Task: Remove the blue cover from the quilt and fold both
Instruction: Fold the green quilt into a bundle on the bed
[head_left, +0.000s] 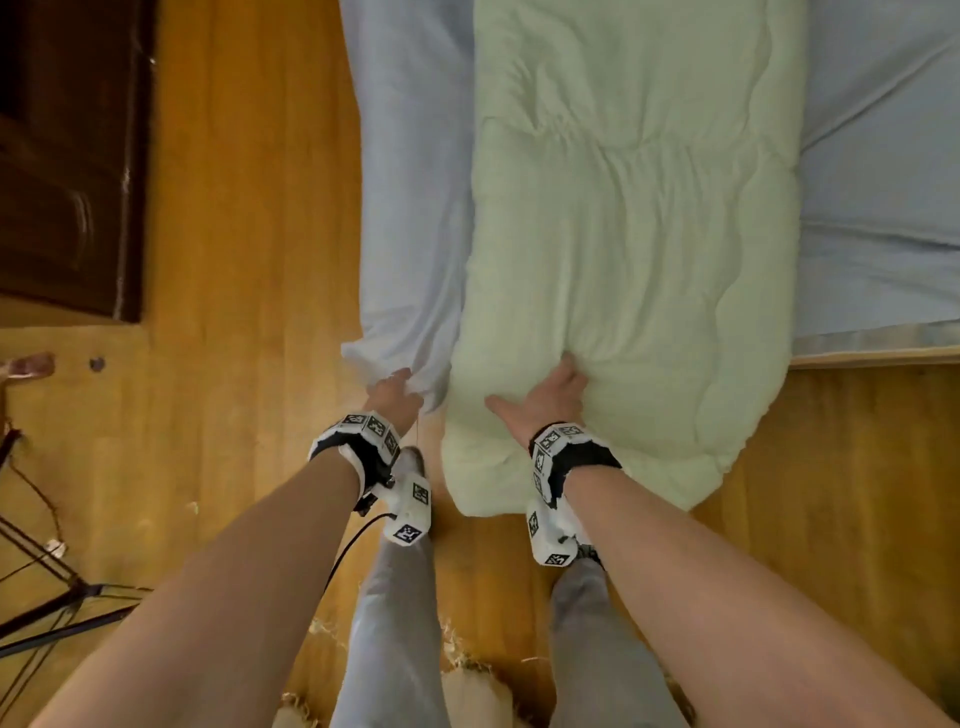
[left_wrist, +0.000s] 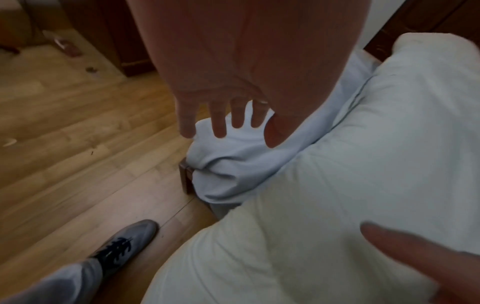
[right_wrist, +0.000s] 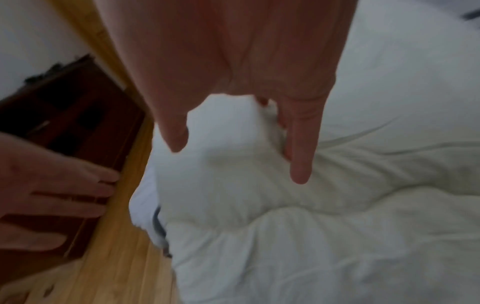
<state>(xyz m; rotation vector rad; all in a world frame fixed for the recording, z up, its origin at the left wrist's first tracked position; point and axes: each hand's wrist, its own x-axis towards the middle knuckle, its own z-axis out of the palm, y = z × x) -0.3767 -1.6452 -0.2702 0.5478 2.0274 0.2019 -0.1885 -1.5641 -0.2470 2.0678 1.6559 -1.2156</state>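
Note:
A pale cream-green quilt (head_left: 623, 234) lies lengthwise on the bed, and its near end hangs over the foot edge. Along its left side, the blue cover (head_left: 410, 208) lies in a long bunched strip that drapes over the bed corner. My left hand (head_left: 392, 389) rests on the cover's near end (left_wrist: 233, 164), with straight, spread fingers (left_wrist: 219, 123). My right hand (head_left: 550, 395) presses palm-down on the quilt (right_wrist: 337, 226) with the thumb splayed left. Its fingers (right_wrist: 298, 164) dig into a mound of padding, and wrinkles fan out from them.
A light blue sheet (head_left: 883, 208) covers the bed right of the quilt, above the bed's wooden edge (head_left: 872, 358). A dark wooden cabinet (head_left: 67, 156) stands at the far left on the wooden floor (head_left: 249, 260). Black tripod legs (head_left: 41, 597) cross the lower left. My shoe (left_wrist: 130, 240) is by the bed corner.

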